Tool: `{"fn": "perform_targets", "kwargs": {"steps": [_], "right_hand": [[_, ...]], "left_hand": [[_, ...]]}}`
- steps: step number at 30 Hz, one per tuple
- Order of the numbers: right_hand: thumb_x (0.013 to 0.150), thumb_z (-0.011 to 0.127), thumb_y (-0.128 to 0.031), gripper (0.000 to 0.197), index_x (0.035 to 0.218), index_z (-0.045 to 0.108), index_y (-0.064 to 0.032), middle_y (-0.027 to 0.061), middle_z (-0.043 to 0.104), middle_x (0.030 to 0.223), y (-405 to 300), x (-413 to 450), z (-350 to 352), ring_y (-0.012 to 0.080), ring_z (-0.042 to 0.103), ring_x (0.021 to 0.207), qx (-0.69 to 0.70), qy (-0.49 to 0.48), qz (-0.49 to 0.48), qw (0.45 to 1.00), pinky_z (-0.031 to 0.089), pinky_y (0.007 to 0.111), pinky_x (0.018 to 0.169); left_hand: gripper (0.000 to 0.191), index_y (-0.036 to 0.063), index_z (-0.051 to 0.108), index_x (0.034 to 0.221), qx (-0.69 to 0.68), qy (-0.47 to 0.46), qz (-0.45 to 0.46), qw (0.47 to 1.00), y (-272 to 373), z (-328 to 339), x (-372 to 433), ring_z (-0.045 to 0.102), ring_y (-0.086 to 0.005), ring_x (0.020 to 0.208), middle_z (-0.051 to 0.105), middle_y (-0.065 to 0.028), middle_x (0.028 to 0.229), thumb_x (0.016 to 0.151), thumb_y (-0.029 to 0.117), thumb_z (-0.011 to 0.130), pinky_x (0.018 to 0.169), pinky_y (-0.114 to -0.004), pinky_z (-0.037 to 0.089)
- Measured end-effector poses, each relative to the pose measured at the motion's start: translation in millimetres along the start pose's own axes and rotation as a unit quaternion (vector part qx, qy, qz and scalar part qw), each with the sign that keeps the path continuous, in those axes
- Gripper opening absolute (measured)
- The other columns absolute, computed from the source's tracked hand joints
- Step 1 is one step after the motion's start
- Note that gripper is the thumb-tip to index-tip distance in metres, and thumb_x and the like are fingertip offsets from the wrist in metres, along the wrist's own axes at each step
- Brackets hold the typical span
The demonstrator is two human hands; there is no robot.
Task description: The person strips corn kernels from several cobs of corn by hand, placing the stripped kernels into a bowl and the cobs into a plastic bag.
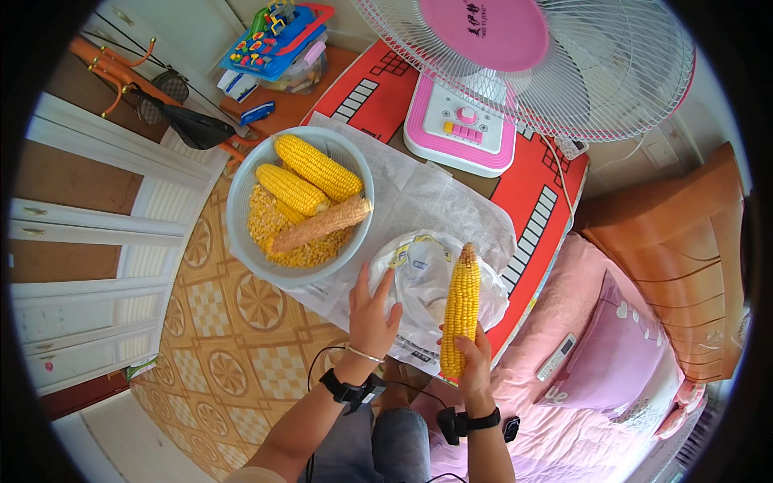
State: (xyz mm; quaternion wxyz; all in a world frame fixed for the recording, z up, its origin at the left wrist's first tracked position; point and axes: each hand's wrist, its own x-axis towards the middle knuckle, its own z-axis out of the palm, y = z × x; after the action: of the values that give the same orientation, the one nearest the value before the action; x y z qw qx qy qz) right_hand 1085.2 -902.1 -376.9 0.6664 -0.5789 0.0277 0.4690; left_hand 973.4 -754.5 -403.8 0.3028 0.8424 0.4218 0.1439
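Note:
My right hand [474,362] grips a whole ear of yellow corn [462,302] by its lower end, its brown-tipped end pointing away from me. With fingers spread and nothing in them, my left hand [371,314] hovers at the left side of a white plastic bag [416,275] that lines a round container on the table. To its upper left stands a pale blue basin [241,253]. Inside are loose corn kernels [259,220], a few whole ears [320,168] and a bare cob [323,224] resting across them against the rim.
Newspaper [398,181] covers part of the red table [525,232]. A pink and white electric fan [459,127] stands at the back, its cage overhanging. On the right is a bed with a purple pillow [604,356] and a remote control [555,356]. Cables hang near my legs.

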Motion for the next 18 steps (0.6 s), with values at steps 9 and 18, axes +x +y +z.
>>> {"fn": "perform_targets", "kwargs": {"steps": [9,18], "right_hand": [[0.085,0.063,-0.003,0.045,0.119,0.033,-0.0026,0.0136,0.058,0.106,-0.1,-4.5,37.9,0.0164,0.060,0.091,-0.015,-0.076,0.035,0.996,0.050,0.029,0.077],[0.086,0.071,-0.022,0.053,0.119,0.037,0.0015,0.0195,0.058,0.113,-37.9,-6.8,91.5,0.0243,0.063,0.099,-0.337,-0.215,-0.081,0.913,0.050,0.033,0.084]], "left_hand": [[0.069,0.0006,0.033,0.139,-0.578,-0.193,-0.144,0.780,23.8,-23.7,-16.4,0.046,-0.0241,0.122,0.042,-0.0158,0.138,0.087,0.029,0.067,0.103,-0.035,0.037],[0.066,0.0049,0.029,0.142,-0.706,-0.258,-0.278,0.598,-1.9,-69.8,7.7,0.058,-0.0254,0.110,0.057,-0.0170,0.122,0.087,0.014,0.064,0.095,-0.038,0.048]]}}
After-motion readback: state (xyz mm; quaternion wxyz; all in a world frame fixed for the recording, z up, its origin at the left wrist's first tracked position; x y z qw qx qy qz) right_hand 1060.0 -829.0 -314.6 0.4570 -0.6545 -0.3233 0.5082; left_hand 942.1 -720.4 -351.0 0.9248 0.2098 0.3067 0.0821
